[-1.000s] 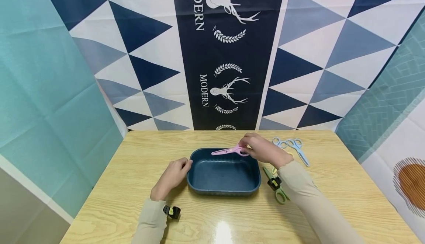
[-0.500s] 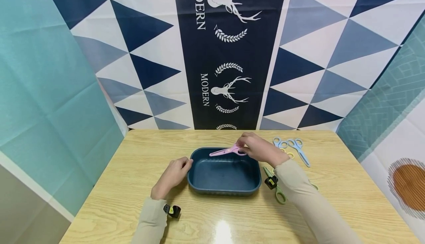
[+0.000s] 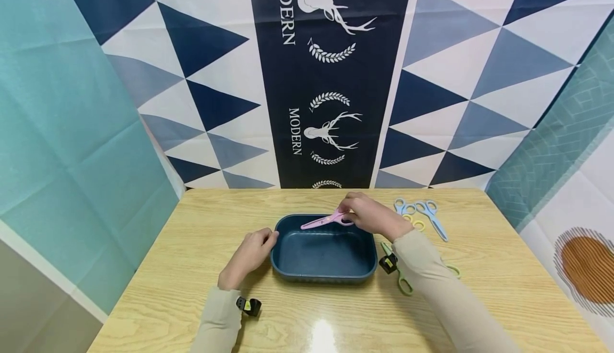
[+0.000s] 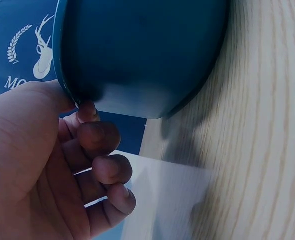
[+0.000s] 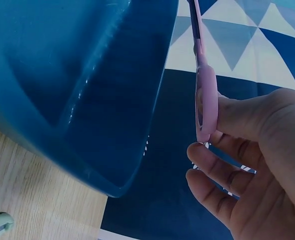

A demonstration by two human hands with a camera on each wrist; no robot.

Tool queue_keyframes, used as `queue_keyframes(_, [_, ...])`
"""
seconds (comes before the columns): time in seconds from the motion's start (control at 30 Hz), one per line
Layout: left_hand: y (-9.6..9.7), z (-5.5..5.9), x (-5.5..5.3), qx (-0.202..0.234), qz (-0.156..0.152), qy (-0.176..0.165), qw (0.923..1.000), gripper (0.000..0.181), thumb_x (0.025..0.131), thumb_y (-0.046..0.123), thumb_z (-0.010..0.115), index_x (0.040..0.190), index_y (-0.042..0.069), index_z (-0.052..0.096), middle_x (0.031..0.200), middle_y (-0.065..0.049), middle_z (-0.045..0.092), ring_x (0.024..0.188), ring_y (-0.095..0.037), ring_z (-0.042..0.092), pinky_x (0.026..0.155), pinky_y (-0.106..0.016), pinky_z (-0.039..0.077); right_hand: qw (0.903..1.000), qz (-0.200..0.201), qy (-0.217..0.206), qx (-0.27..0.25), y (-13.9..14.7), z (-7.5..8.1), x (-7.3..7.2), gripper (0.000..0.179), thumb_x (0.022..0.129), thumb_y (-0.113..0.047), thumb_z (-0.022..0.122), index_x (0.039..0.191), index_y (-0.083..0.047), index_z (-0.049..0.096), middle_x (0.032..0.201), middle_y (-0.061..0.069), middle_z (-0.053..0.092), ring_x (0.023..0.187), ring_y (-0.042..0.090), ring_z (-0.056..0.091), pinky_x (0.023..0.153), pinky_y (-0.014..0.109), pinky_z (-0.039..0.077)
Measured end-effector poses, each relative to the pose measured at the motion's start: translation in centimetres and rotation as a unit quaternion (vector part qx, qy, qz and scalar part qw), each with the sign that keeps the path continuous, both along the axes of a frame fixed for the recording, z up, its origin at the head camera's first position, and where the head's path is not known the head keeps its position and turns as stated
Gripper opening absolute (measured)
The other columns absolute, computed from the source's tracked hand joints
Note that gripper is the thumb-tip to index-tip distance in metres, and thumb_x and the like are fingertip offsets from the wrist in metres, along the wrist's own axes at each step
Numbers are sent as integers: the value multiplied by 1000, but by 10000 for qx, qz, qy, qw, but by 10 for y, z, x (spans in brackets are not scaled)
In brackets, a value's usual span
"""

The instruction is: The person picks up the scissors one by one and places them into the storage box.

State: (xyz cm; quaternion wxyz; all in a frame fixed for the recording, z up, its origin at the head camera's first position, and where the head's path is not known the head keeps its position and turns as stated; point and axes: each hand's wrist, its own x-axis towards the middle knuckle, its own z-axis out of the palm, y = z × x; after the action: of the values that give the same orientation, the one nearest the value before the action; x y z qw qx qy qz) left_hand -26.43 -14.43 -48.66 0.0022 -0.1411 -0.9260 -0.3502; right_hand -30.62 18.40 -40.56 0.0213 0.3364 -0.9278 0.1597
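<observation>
Pinching a pair of pink plastic scissors by the handle between thumb and fingers of the right hand, with other fingers bent loosely beside it. Pointing the blades, together, toward the left edge of the pale wood-grain worktop, at the far rim of a dark blue rounded-rectangular box (cannot tell how high above it). Gripping the box's left rim between thumb and index finger of the left hand, with the remaining fingers curled loosely outside the wall. Set upright about midway between the worktop's left and right edges, in the case of the box. Lying toward the far-right corner: light blue scissors, with handles toward the far edge and tip angled nearer. Just beside them, showing mainly as handles: a second light blue pair and, nearer the box, yellow scissors. Lying just right of the box, partly hidden: green scissors, with handle toward the near edge. Past the right sleeve, toward the right edge: another green handle
</observation>
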Motion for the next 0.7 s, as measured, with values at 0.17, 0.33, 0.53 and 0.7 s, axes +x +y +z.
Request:
queue_keyframes(0.17, [-2,-1,0,0,-20,12,10000,37,110,30,48,77,14,54,65,4,43,56,-11,40,56,-24,34,10000,55,-16,-5,-3,-2,-1,13,96,-2,68,108,-3,74,104,9,68,100,24,66,91,43,56])
queue_keyframes(0.33, [-3,-2,0,25,-41,6,10000,37,110,31,48,77,14,54,65,3,43,56,-11,40,56,-24,35,9998,183,50,-32,-7,-4,-2,13,97,-3,68,108,-4,75,103,8,68,100,24,66,91,42,55])
queue_keyframes(0.53, [-2,-4,-1,37,-56,69,10000,37,110,30,49,77,14,55,65,4,44,56,-11,41,55,-24,35,9994,298,134,-131,-12,-5,-1,12,95,-2,70,105,-4,75,103,7,68,99,24,65,91,42,55])
queue_keyframes(0.7, [-3,-4,-2,37,-69,97,9999,37,110,30,49,77,15,55,65,4,44,56,-11,41,55,-24,35,9989,394,177,-160,-15,-6,-2,12,94,-1,71,105,-4,75,102,7,69,98,24,66,91,42,55])
